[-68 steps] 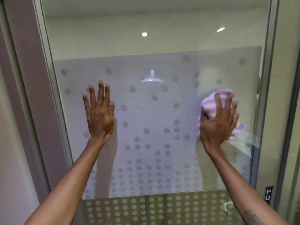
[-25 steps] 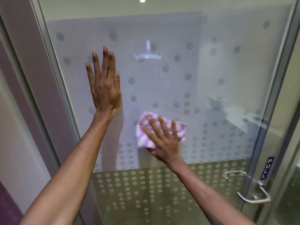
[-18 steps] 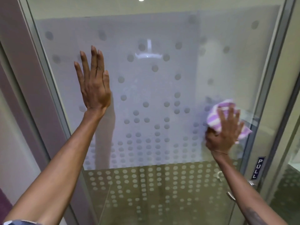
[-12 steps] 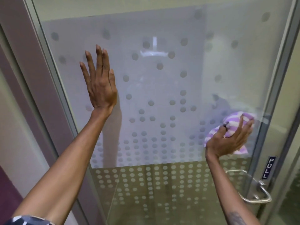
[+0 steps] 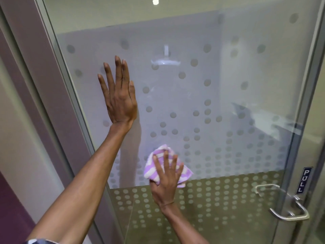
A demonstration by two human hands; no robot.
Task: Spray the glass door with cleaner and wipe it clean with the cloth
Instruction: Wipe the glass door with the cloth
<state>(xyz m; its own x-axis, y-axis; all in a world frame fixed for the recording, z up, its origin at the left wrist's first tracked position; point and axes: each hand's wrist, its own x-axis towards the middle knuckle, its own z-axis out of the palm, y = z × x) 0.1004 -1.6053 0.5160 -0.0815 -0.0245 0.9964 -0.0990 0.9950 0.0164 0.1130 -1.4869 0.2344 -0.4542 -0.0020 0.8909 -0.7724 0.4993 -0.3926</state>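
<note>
The glass door (image 5: 228, 85) fills the view, covered with frosted dots that grow denser toward the bottom. My left hand (image 5: 118, 97) lies flat on the glass at the upper left, fingers straight and pointing up, holding nothing. My right hand (image 5: 166, 178) presses a purple-and-white striped cloth (image 5: 159, 156) against the glass at the lower middle, fingers spread over it. No spray bottle is in view.
A metal door frame (image 5: 58, 67) runs down the left side beside a purple wall panel. At the lower right are a metal pull handle (image 5: 284, 205) and a small blue PULL sign (image 5: 305, 180) on the door's right frame.
My right hand has swept the cloth from the right edge of the glass back to the lower middle. My left hand has stayed flat on the glass.
</note>
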